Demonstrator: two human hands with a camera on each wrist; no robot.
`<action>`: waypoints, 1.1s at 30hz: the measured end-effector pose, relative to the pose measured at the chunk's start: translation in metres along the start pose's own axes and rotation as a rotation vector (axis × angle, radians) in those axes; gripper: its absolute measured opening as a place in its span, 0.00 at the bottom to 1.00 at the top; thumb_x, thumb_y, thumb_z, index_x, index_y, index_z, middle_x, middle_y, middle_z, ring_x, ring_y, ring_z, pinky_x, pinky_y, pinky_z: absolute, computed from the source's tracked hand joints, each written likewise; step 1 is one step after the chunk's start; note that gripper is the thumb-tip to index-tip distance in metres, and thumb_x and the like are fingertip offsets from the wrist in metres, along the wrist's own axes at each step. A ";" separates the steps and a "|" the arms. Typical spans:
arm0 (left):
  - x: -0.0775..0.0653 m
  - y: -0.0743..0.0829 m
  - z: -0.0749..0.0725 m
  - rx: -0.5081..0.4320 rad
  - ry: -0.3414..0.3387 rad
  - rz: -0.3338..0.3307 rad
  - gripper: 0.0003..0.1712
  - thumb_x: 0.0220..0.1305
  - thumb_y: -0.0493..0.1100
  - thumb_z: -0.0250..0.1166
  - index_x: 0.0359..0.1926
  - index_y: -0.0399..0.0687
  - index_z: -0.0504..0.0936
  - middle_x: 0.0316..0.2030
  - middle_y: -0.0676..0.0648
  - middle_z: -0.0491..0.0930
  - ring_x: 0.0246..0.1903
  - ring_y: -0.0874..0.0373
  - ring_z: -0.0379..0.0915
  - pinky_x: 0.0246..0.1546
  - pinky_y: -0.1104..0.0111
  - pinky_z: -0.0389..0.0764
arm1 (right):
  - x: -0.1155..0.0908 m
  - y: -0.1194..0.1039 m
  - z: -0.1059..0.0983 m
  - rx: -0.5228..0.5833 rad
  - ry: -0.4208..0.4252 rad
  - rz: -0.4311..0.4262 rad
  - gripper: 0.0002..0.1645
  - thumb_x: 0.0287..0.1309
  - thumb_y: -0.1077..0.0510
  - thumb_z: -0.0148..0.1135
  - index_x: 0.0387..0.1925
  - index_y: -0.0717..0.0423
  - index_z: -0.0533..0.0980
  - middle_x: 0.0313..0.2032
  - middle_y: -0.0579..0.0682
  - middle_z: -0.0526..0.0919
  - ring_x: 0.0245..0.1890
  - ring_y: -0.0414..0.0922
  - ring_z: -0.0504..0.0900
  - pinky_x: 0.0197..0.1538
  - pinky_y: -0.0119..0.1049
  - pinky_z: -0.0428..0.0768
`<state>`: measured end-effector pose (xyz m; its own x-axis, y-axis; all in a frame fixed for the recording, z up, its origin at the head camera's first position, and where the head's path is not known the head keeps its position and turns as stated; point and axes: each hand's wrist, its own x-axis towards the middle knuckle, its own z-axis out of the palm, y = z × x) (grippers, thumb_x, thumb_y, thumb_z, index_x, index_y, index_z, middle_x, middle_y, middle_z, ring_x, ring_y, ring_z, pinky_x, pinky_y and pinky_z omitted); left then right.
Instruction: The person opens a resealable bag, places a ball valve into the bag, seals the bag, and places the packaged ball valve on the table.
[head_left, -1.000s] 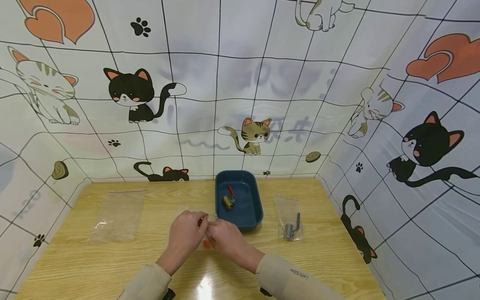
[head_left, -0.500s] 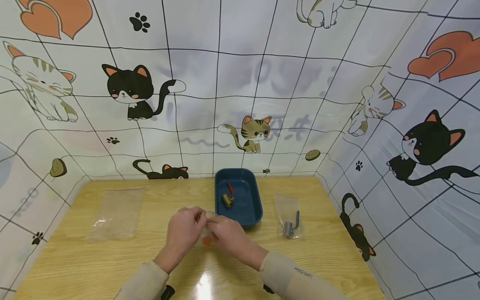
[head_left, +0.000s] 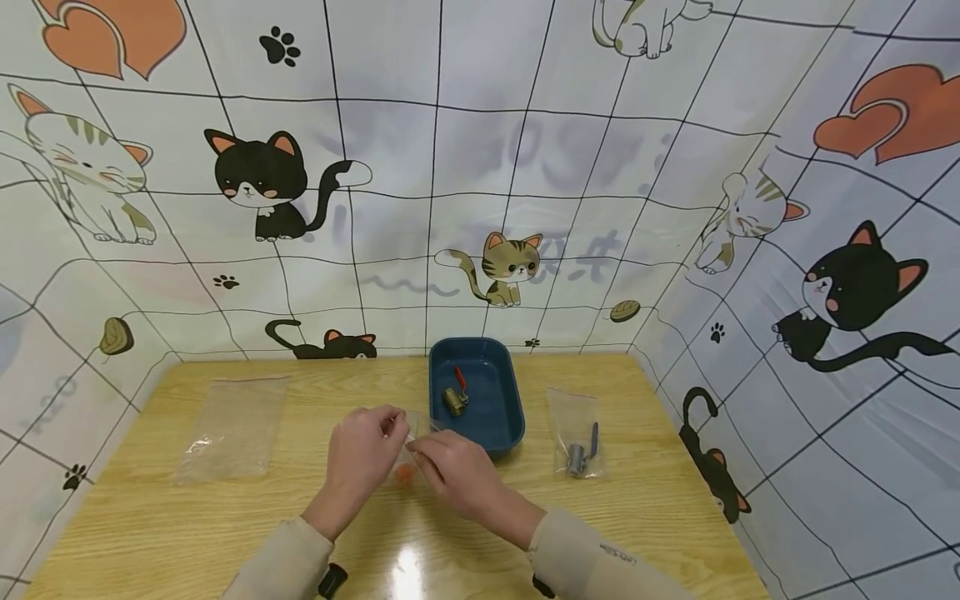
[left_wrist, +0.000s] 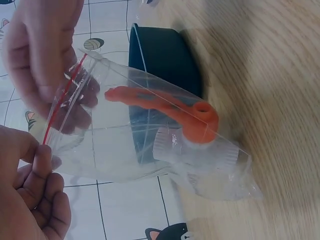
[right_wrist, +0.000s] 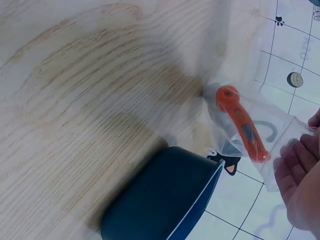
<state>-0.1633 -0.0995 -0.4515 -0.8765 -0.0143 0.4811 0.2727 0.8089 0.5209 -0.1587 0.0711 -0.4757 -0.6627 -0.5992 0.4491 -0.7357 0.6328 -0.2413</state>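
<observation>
Both hands hold the top of a clear zip-lock bag (left_wrist: 120, 135) with a red seal line. My left hand (head_left: 363, 450) pinches one end of the seal between thumb and fingertip. My right hand (head_left: 457, 471) grips the other end, and its fingers show through the plastic in the left wrist view. Inside the bag is a white plastic ball valve (left_wrist: 170, 150) with an orange lever handle (left_wrist: 197, 120). The bag hangs down close over the table, just left of a dark blue tray (head_left: 495, 417).
In the tray lies a brass ball valve (head_left: 453, 402) with a red lever. Right of it, a second zip-lock bag (head_left: 573, 408) holds a grey ball valve (head_left: 576, 460). Another clear bag (head_left: 236, 429) lies flat on the left of the wooden table (head_left: 187, 533). Cat-print sheeting surrounds the table's back and sides.
My hands have drawn a little further apart along the bag's top, the left one shifting slightly left and away. The orange handle in the bag has moved slightly left.
</observation>
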 end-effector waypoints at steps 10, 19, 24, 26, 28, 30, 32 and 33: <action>0.001 -0.004 -0.002 0.016 0.007 0.013 0.07 0.59 0.39 0.65 0.32 0.47 0.89 0.20 0.50 0.82 0.15 0.65 0.67 0.14 0.74 0.67 | 0.006 -0.006 0.000 0.018 -0.083 0.115 0.09 0.64 0.51 0.62 0.41 0.46 0.85 0.31 0.39 0.87 0.26 0.33 0.80 0.34 0.23 0.76; 0.005 -0.007 -0.012 0.072 0.081 0.036 0.06 0.55 0.38 0.64 0.25 0.49 0.86 0.16 0.54 0.76 0.20 0.60 0.67 0.16 0.70 0.66 | 0.013 0.001 -0.010 -0.003 0.077 0.054 0.05 0.60 0.52 0.66 0.35 0.44 0.86 0.29 0.37 0.87 0.28 0.34 0.82 0.44 0.33 0.81; 0.004 -0.012 -0.014 0.085 0.102 0.038 0.05 0.51 0.37 0.62 0.22 0.50 0.81 0.18 0.54 0.73 0.23 0.59 0.64 0.22 0.69 0.65 | 0.021 0.008 -0.021 0.000 0.130 0.027 0.03 0.57 0.52 0.68 0.34 0.43 0.85 0.29 0.37 0.87 0.30 0.34 0.82 0.46 0.34 0.79; 0.003 -0.014 -0.014 0.076 0.095 0.041 0.03 0.50 0.37 0.62 0.25 0.49 0.81 0.21 0.52 0.76 0.25 0.57 0.68 0.25 0.67 0.69 | 0.023 0.010 -0.025 0.000 0.136 0.014 0.02 0.57 0.52 0.68 0.33 0.43 0.85 0.29 0.37 0.87 0.31 0.35 0.82 0.47 0.35 0.78; 0.004 -0.016 -0.015 0.043 0.063 0.052 0.07 0.51 0.37 0.62 0.33 0.49 0.82 0.28 0.50 0.80 0.30 0.54 0.73 0.31 0.62 0.74 | 0.025 0.011 -0.028 -0.002 0.137 -0.006 0.02 0.57 0.52 0.68 0.33 0.42 0.85 0.29 0.37 0.87 0.33 0.35 0.82 0.48 0.35 0.78; 0.004 -0.018 -0.015 -0.007 0.013 0.084 0.14 0.52 0.36 0.61 0.42 0.50 0.82 0.37 0.48 0.83 0.39 0.51 0.77 0.40 0.57 0.78 | 0.026 0.013 -0.030 -0.004 0.131 -0.022 0.02 0.57 0.53 0.67 0.33 0.42 0.84 0.30 0.37 0.87 0.34 0.36 0.82 0.50 0.36 0.77; 0.005 -0.020 -0.015 -0.061 -0.040 0.133 0.19 0.54 0.34 0.59 0.49 0.50 0.81 0.46 0.47 0.83 0.48 0.47 0.78 0.48 0.52 0.78 | 0.026 0.015 -0.032 -0.012 0.114 -0.035 0.02 0.58 0.52 0.66 0.33 0.42 0.84 0.32 0.36 0.87 0.37 0.36 0.82 0.52 0.37 0.77; 0.006 -0.022 -0.016 -0.082 -0.068 0.160 0.21 0.55 0.34 0.59 0.51 0.51 0.81 0.50 0.46 0.82 0.52 0.46 0.77 0.51 0.50 0.77 | 0.026 0.016 -0.033 -0.016 0.103 -0.043 0.02 0.58 0.52 0.67 0.33 0.42 0.84 0.32 0.37 0.86 0.38 0.37 0.82 0.53 0.37 0.77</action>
<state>-0.1678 -0.1261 -0.4490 -0.8432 0.1526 0.5155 0.4400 0.7469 0.4986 -0.1834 0.0814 -0.4395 -0.6118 -0.5733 0.5450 -0.7606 0.6155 -0.2065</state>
